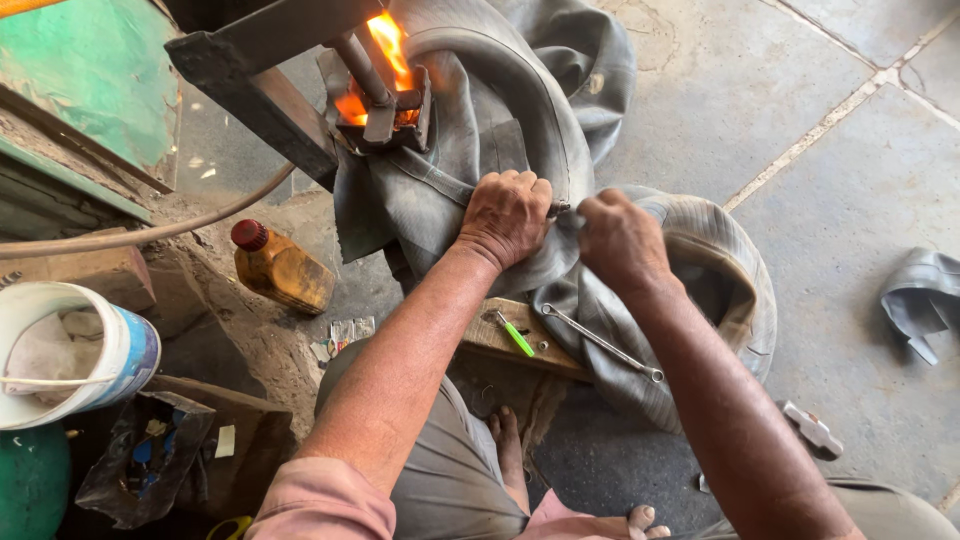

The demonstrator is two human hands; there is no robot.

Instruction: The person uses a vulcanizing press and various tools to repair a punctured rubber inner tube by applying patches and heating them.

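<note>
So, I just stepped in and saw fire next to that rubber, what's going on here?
A person crouched on the stone floor is gripping a grey rubber inner tube with both hands: the left hand and right hand are closed on a fold of it, side by side. Behind them, flames burn on a dark metal clamp press that sits on the tube. A wrench and a green-handled tool lie on a wooden board by the arms.
</note>
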